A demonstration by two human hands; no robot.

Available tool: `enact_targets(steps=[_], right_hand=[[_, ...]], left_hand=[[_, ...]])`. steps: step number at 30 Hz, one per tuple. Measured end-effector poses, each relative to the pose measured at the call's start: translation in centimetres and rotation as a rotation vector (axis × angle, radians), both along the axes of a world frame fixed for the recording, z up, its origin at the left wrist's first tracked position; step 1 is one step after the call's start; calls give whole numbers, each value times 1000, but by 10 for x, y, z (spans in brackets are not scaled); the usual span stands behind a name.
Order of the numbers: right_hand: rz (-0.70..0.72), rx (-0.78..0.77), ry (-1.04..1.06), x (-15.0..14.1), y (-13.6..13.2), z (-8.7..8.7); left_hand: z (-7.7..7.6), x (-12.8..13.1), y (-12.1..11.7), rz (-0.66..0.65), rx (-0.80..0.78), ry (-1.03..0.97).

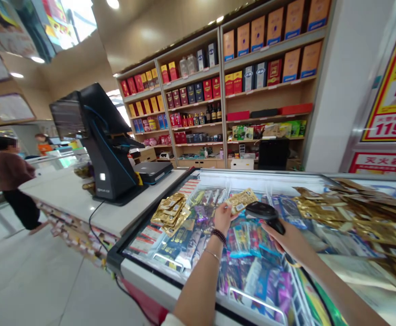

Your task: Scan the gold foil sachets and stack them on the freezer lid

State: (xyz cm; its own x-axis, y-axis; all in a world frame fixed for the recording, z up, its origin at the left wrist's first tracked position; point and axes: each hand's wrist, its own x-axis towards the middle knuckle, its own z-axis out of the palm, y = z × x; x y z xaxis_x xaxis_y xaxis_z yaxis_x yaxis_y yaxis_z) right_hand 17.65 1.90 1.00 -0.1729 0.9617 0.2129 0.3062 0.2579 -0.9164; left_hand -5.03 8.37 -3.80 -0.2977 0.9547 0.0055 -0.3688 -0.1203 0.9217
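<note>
My left hand [222, 216] is closed on a small gold packet [241, 200], holding it up over the glass lid of a chest freezer [170, 271]. My right hand [281, 237] grips a black barcode scanner [263, 212], whose head sits just right of the packet, almost touching it. A beaded bracelet and a thin chain circle my left wrist. A pile of similar gold packets [171, 213] lies on the freezer lid to the left. Many more gold packets [354, 213] are heaped on the right.
A black checkout terminal [104, 145] stands on the white counter [65, 194] at left, a cable hanging down. Shelves of boxed goods and bottles [218, 90] fill the back wall. A person in a brown top [12, 181] stands far left on the tiled floor.
</note>
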Motion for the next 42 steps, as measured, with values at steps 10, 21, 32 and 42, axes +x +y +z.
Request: enact_targets(steps=[10,21,32,42], right_hand=[[-21,23,-45,0,-2,3],[-10,32,-45,0,-4,5],[11,23,-64,2,-3,3],[63,-23,-153,6,1,-3]], left_hand=[[2,1,-3,-4,-6,3],[-3,0,-3,15,-8,14],[-6,-1,1,-6,33,-20],[-9,-3,1,-2,30,16]])
